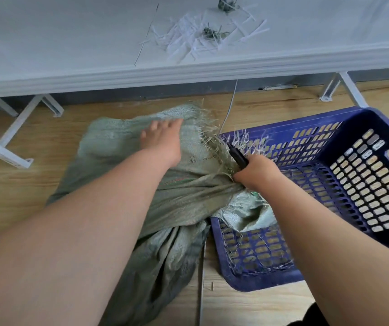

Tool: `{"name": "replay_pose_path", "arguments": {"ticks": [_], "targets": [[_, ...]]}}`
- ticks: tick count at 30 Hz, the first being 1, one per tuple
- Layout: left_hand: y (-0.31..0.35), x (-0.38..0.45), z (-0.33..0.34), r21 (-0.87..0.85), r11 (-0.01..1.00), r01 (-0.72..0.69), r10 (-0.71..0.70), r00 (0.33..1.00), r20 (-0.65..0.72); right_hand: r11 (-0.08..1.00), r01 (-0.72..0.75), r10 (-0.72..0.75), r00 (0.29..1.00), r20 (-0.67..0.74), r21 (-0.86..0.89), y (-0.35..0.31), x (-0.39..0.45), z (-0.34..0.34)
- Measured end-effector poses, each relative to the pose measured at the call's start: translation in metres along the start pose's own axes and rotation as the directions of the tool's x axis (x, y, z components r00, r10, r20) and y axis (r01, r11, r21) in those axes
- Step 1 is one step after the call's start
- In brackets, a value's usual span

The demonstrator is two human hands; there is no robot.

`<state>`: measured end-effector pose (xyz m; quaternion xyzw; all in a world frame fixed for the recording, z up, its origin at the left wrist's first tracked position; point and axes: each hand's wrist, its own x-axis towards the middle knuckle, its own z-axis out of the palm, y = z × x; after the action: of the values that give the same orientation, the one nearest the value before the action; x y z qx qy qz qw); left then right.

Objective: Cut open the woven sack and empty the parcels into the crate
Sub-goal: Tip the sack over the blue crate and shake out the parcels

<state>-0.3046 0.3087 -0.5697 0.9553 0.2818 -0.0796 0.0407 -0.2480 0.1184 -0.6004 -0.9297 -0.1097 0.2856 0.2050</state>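
A grey-green woven sack (118, 147) lies on the wooden floor, one part draped over the near rim of the blue perforated crate (344, 147). My left hand (163, 142) presses flat on top of the sack with straight fingers. My right hand (257, 171) grips a black-handled cutter (237, 156) whose tip sits in the sack's frayed cut edge by the crate's left corner. Loose threads stick out along that edge. No parcels show; the sack hides whatever is inside it.
A white table (188, 74) stands behind the sack, with white paper strips (200, 36) and thread scraps on top. Its white metal legs (21, 128) rest on the floor at left and right. A thin white cord (230, 107) hangs down by the crate.
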Motion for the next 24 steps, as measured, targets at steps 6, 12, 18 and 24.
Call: {"name": "replay_pose_path", "arguments": {"ticks": [6, 12, 18, 24], "targets": [[-0.009, -0.008, 0.031, 0.162, 0.984, 0.075, -0.080, 0.997, 0.022, 0.988, -0.030, 0.052, 0.989, 0.140, -0.151, 0.004, -0.004, -0.009], [0.032, -0.018, 0.000, -0.296, 0.945, -0.143, 0.085, 0.976, -0.200, 0.940, 0.243, -0.115, 0.888, -0.446, 0.241, -0.001, -0.005, -0.038], [0.060, -0.043, 0.021, -0.409, 0.900, -0.152, 0.230, 0.962, 0.148, 0.832, 0.387, -0.307, 0.918, -0.252, 0.398, -0.016, 0.000, -0.023], [0.042, -0.040, 0.024, -0.528, 0.838, -0.136, 0.260, 0.951, 0.167, 0.938, 0.186, -0.200, 0.980, 0.017, 0.294, -0.013, 0.010, 0.004]]}}
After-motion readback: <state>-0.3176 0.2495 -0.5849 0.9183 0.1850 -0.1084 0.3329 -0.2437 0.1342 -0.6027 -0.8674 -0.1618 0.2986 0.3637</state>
